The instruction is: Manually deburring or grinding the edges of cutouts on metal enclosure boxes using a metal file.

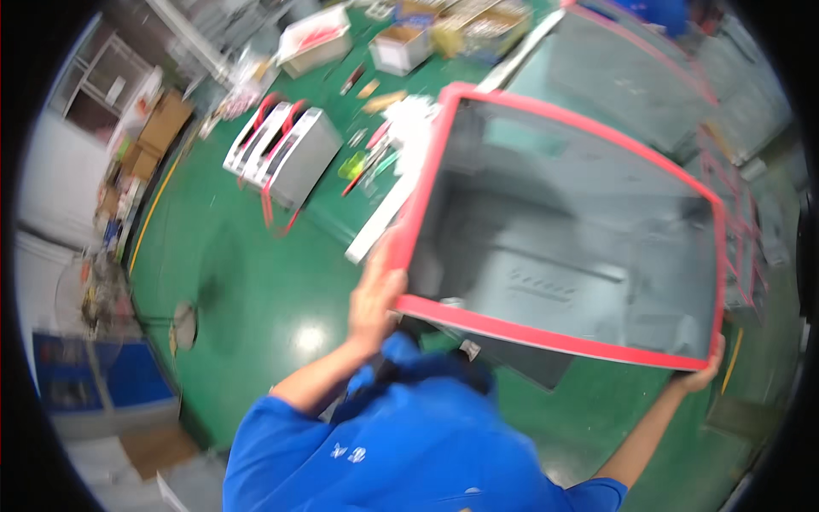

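Note:
A large glass panel [563, 218] with a red border and rounded corners is held up in front of my body, tilted. My left hand [375, 294] grips its lower left edge, fingers partly behind the border. At the lower right corner, my right hand [704, 371] is closed around the border, with some fingers hidden beneath. Blurred reflections and a row of small marks show on the dark glass.
Left of the panel stands a grey-white box unit [286, 158] with red cables. Hand tools [375, 162] and white scraps lie beside the panel's left edge. A white bin [316, 41] and a small carton [401, 49] are farther back. More red-edged glass [631, 77] stands at the far right.

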The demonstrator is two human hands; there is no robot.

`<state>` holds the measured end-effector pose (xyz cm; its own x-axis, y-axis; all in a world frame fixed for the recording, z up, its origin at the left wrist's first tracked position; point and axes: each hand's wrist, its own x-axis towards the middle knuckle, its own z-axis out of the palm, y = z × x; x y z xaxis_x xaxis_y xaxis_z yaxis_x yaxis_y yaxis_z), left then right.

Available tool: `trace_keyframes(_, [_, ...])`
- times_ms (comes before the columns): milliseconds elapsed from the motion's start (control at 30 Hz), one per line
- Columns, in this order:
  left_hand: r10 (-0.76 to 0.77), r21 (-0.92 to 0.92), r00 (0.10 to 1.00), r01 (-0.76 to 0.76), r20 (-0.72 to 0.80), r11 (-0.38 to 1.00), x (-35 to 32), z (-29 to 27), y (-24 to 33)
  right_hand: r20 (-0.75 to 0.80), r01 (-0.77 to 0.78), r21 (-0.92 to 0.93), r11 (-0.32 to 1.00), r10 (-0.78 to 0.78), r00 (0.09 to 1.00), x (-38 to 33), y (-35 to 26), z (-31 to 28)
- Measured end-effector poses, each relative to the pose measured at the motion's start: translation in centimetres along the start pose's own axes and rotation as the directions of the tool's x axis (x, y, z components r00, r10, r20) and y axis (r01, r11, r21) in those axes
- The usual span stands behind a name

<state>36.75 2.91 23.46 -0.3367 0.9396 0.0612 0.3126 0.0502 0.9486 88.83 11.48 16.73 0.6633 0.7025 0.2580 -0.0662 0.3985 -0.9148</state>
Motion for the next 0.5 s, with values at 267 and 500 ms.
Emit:
trace_keyframes(267, [0.275,-0.126,0.866,-0.244,0.417,0.962,0.7,-7.9,-13.8,-0.438,-0.126,-0.334,0.934,-0.036,0.898,-10.3,-3.9,11.6])
trace_keyframes(500, [0.256,0.417,0.967,-0.237,0.011,0.877,19.6,-12.4,-29.6,-0.028,0.077,-0.675,0.734,-0.13,0.991,-24.2,0.1,15.1])
